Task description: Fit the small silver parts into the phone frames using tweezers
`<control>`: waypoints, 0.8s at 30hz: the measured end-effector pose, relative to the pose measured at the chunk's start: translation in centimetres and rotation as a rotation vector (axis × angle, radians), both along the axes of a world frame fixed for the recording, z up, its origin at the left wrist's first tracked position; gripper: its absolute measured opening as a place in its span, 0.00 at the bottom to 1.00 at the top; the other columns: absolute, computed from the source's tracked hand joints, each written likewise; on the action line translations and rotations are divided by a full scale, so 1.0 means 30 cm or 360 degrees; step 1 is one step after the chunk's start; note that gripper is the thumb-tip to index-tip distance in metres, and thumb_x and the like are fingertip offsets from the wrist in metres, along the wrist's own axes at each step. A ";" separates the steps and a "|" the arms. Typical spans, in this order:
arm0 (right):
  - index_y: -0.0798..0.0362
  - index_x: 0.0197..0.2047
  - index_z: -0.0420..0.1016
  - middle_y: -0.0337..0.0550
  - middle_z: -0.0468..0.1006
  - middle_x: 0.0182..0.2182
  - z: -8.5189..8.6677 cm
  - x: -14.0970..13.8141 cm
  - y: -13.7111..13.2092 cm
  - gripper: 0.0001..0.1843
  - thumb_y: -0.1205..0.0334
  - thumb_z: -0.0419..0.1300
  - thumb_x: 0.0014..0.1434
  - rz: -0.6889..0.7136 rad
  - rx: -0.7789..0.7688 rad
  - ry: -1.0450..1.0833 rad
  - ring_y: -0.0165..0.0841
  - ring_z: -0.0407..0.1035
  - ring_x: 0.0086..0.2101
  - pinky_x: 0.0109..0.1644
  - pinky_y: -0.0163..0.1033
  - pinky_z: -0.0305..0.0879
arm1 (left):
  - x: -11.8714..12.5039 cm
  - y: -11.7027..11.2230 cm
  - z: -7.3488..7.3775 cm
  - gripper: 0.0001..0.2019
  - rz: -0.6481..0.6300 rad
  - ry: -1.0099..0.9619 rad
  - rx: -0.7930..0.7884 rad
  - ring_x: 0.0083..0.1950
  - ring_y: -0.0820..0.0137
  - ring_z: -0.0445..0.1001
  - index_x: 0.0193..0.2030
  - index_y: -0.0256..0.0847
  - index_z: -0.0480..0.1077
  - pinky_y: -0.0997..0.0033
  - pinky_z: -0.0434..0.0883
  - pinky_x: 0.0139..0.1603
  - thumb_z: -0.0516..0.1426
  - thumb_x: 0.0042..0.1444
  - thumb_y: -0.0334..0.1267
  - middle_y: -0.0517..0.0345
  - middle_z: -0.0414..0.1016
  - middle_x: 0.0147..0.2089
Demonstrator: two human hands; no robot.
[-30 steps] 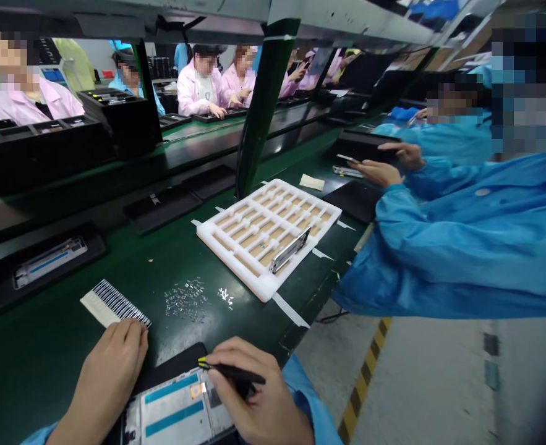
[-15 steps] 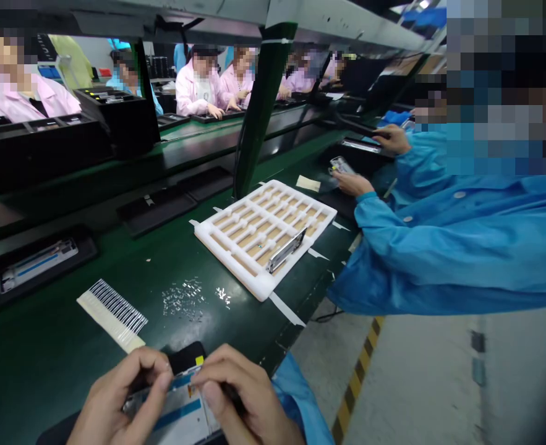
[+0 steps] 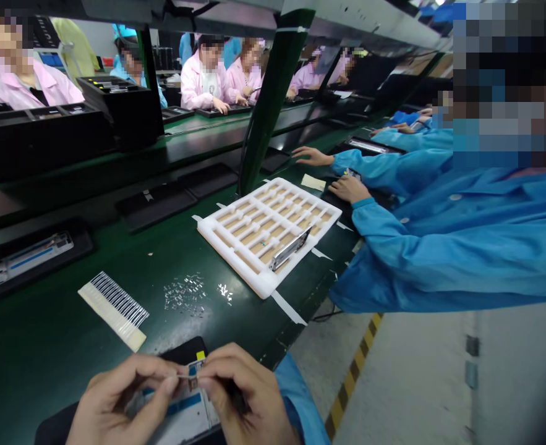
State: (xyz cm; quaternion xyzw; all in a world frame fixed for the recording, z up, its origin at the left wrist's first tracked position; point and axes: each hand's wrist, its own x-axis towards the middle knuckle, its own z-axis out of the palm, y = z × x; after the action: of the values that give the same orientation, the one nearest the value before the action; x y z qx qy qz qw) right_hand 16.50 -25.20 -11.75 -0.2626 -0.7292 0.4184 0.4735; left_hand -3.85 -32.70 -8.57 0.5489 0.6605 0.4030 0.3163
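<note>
A thin strip (image 3: 185, 375) is held pinched by the fingers of the left hand (image 3: 124, 402) and right hand (image 3: 242, 389) above a phone housing (image 3: 184, 415).

Matt blk plastic pad (image 3: 180, 352); matt wht foam tray (image 3: 235, 270) w/ shiny metal frame (image 3: 290, 249); glossy grn bench (image 3: 45, 327)

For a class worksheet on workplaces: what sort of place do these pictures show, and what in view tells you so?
Most likely a phone or electronics assembly line in a factory: rows of workers in blue smocks and pink smocks sit along a green conveyor bench, with a white foam tray holding a metal phone frame.
</note>
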 end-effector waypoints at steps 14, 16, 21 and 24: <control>0.59 0.49 0.79 0.49 0.83 0.40 -0.051 0.038 0.069 0.16 0.72 0.48 0.79 0.0105 0.1040 -0.1132 0.39 0.74 0.34 0.30 0.42 0.65 | -0.094 -0.078 -0.123 0.17 -0.0641 0.1500 0.0296 0.46 0.63 0.88 0.52 0.51 0.79 0.70 0.85 0.44 0.52 0.67 0.29 0.58 0.87 0.49; 0.59 0.49 0.79 0.49 0.83 0.39 -0.047 0.038 0.066 0.15 0.72 0.50 0.79 0.0098 0.1088 -0.1166 0.39 0.74 0.34 0.28 0.43 0.64 | -0.098 -0.087 -0.138 0.15 -0.0633 0.1535 0.0314 0.49 0.62 0.88 0.55 0.52 0.79 0.69 0.84 0.46 0.53 0.70 0.34 0.57 0.87 0.51; 0.59 0.47 0.81 0.49 0.84 0.38 -0.042 0.034 0.066 0.15 0.73 0.52 0.77 0.0092 0.1189 -0.1192 0.40 0.73 0.32 0.27 0.45 0.62 | -0.073 -0.071 -0.133 0.19 -0.0657 0.1632 0.0567 0.49 0.62 0.87 0.60 0.48 0.78 0.71 0.83 0.44 0.48 0.78 0.44 0.54 0.87 0.53; 0.61 0.47 0.82 0.49 0.85 0.39 -0.039 0.032 0.065 0.11 0.73 0.56 0.75 0.0090 0.1219 -0.1202 0.40 0.73 0.32 0.26 0.45 0.62 | -0.045 -0.059 -0.150 0.23 -0.0549 0.1671 0.0727 0.48 0.63 0.86 0.59 0.45 0.79 0.71 0.81 0.44 0.43 0.79 0.45 0.52 0.87 0.49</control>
State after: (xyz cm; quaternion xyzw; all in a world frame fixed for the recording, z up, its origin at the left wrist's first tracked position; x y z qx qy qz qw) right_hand 17.46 -23.25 -12.93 -0.1835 -0.9560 0.0117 0.2286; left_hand -5.20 -34.48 -13.06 0.8281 0.5264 0.1524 -0.1178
